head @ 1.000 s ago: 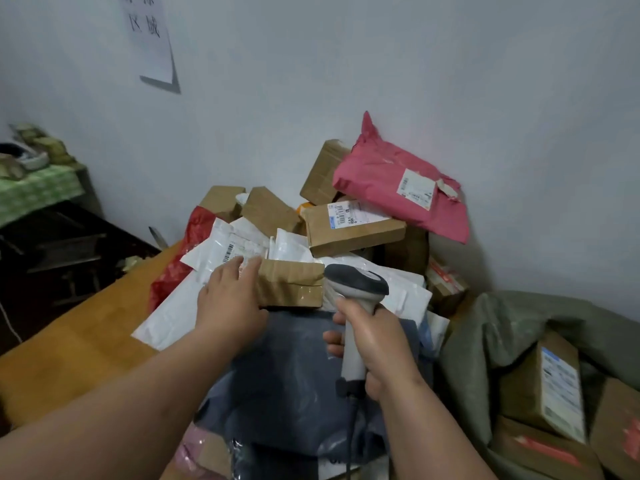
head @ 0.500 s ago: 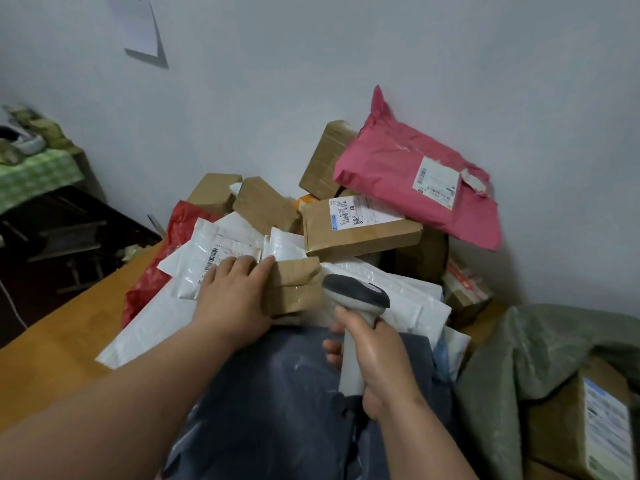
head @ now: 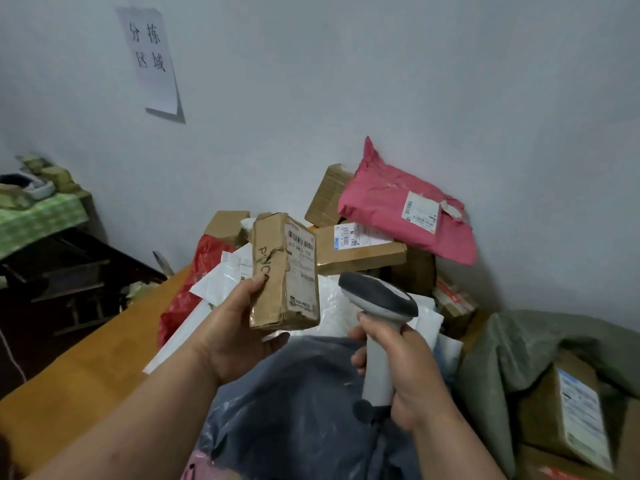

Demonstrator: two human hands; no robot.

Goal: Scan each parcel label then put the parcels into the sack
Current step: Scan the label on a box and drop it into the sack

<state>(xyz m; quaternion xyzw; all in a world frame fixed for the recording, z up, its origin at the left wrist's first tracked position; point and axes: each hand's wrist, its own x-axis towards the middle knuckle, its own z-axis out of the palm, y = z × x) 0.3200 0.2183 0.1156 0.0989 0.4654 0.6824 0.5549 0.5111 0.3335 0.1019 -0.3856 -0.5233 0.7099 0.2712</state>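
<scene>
Backdrop: pale wall point(head: 381, 81) seen behind everything, a paper sign point(head: 150, 60) with four handwritten characters stuck on it at upper left
Worktop: orange-brown wooden worktop point(head: 79, 382) buried under a heap of parcels at its far end, against the wall
Small box: brown cardboard box point(head: 285, 271) held up on end above the heap, its white printed label point(head: 300, 268) turned toward the camera, tape and creases seen along its left face
Left hand: left hand point(head: 239, 337) wrapped around the box from below and the left, thumb pressed on the left face, fingers closed on it from behind
Scanner: grey handheld scanner point(head: 379, 306) raised just right of the box, dark head angled toward the label, not touching it
Right hand: right hand point(head: 405, 372) clenched around the scanner's handle, fingers curled tight
Heap: pink mailer point(head: 398, 209) propped against the wall on top, a flat brown carton point(head: 360, 249) with its own label just under it, white poly bags point(head: 221, 282) and a red bag point(head: 180, 303) spread at the left, a dark grey poly bag point(head: 304, 410) lying nearest the camera
Sack: grey-green sack point(head: 512, 341) seen open at lower right, a labelled carton point(head: 568, 410) already lying inside it
Far left: green checked cloth point(head: 38, 220) on a side table, clutter on top too blurred to make out
</scene>
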